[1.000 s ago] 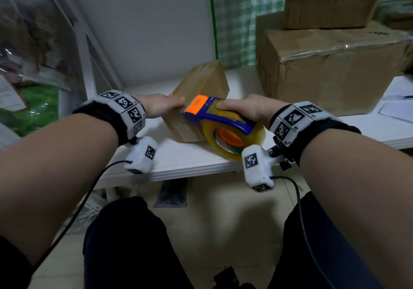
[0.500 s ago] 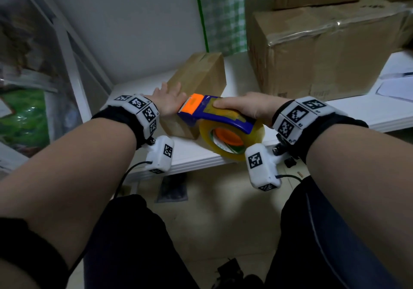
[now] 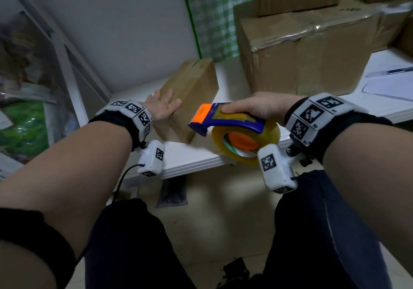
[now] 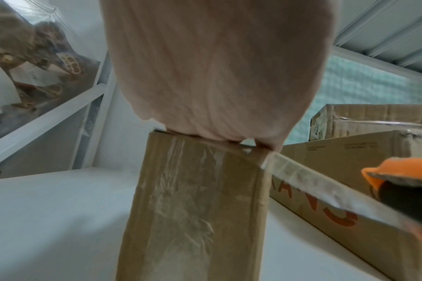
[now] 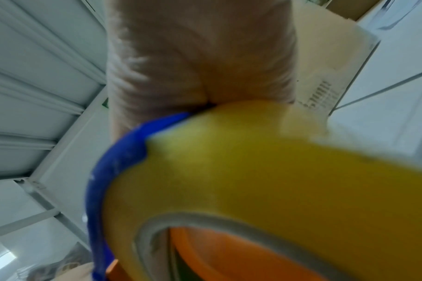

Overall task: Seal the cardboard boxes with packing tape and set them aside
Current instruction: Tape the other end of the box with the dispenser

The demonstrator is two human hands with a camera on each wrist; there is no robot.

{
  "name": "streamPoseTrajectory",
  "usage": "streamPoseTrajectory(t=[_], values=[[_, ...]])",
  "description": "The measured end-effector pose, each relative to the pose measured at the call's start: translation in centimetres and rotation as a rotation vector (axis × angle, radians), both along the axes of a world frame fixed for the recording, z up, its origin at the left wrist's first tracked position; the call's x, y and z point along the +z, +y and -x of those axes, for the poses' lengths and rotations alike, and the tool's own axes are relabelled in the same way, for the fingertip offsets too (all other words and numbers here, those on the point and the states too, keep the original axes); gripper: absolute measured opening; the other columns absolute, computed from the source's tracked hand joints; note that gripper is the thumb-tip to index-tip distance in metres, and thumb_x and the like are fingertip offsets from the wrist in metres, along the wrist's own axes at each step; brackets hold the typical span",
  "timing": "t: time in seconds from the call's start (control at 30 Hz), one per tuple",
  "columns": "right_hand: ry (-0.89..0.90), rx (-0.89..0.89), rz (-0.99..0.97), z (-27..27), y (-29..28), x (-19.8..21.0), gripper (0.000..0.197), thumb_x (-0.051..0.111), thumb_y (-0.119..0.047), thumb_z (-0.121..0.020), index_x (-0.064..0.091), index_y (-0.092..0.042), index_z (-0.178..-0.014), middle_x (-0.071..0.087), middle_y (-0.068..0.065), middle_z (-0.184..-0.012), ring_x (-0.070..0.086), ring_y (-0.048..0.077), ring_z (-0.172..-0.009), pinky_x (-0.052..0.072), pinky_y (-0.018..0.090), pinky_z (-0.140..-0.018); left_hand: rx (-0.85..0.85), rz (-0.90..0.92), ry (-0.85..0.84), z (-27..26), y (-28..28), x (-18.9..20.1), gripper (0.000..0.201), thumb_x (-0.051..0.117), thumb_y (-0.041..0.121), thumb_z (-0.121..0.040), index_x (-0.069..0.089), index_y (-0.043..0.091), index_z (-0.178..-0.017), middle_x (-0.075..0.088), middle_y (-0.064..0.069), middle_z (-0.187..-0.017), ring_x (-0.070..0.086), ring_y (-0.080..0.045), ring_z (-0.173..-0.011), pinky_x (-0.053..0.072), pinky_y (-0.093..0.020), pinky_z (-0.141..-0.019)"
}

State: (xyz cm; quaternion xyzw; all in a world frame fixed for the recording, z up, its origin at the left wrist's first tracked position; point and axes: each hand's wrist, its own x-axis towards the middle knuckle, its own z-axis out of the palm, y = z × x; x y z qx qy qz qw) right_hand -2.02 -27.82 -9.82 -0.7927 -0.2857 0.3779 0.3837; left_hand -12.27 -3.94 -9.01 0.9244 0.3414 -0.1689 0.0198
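Head cam: left hand [image 3: 162, 107] flat, fingers straight, pressing small cardboard box [image 3: 192, 96] near shelf [image 3: 201, 157] front edge; right hand [image 3: 257, 107] wrapped round tape dispenser [image 3: 228, 121]. Dispenser has pulled back off box since 0.5 s ago — tape strip [image 4: 325, 190] taut. Next, prob.: cut strip, smooth end down.

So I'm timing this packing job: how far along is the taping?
Done: big box behind already wears tape. In hand: left hand lies flat on the small box; a tape strip runs from it to the dispenser gripped by the right hand. Left: cutting, setting aside.
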Motion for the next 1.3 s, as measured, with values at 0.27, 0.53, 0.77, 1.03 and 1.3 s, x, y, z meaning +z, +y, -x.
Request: streamPoseTrajectory(t=[0.27,0.53,0.77,1.03,1.3], values=[[-0.040,0.047,0.107,1.4,3.4,0.9,0.040,0.063,-0.051,-0.084,0.069,-0.013,-0.091,0.070,0.007,-0.081,0.064,0.022,-0.070,0.052,0.034,-0.082,0.003,0.007,-0.001,0.2,-0.1,0.0,0.077,0.025,0.066,-0.091,-0.008,0.030,-0.150,-0.014,-0.011,-0.158,-0.005,-0.032,-0.146,0.001,-0.054,-0.115],[0.027,0.057,0.159,1.5,5.9,0.9,0.038,0.061,-0.047,-0.087,0.068,-0.011,-0.098,0.069,0.008,-0.069,0.062,0.022,-0.057,0.051,0.030,-0.067,-0.037,-0.050,0.000,0.2,0.0,0.1,0.077,0.029,0.065,-0.091,-0.007,0.031,-0.150,-0.012,-0.009,-0.159,0.000,-0.032,-0.146,0.003,-0.058,-0.114],[0.098,0.077,0.173,1.9,6.6,1.3,0.032,0.058,-0.041,-0.089,0.063,-0.013,-0.074,0.064,0.005,-0.052,0.057,0.018,-0.039,0.049,0.027,-0.057,-0.046,-0.069,-0.037,0.2,0.1,-0.3,0.079,0.036,0.062,-0.091,-0.005,0.031,-0.151,-0.009,-0.011,-0.159,0.002,-0.034,-0.145,0.003,-0.058,-0.114],[0.084,0.070,0.147,2.3,7.3,1.8,0.034,0.052,-0.032,-0.094,0.059,-0.011,-0.069,0.059,0.005,-0.047,0.052,0.017,-0.035,0.046,0.022,-0.048,-0.035,-0.091,-0.063,-0.1,-0.1,-0.7,0.087,0.048,0.058,-0.085,-0.002,0.031,-0.151,-0.006,-0.012,-0.158,0.010,-0.038,-0.143,0.004,-0.055,-0.115],[0.156,0.002,0.156,2.5,7.4,2.6,0.037,0.049,-0.031,-0.098,0.056,-0.007,-0.070,0.058,0.006,-0.041,0.053,0.016,-0.029,0.046,0.017,-0.036,0.002,-0.139,-0.081,-0.6,-0.7,-1.0,0.089,0.057,0.053,-0.081,0.005,0.031,-0.150,0.002,-0.015,-0.157,0.018,-0.042,-0.139,0.006,-0.054,-0.115]])
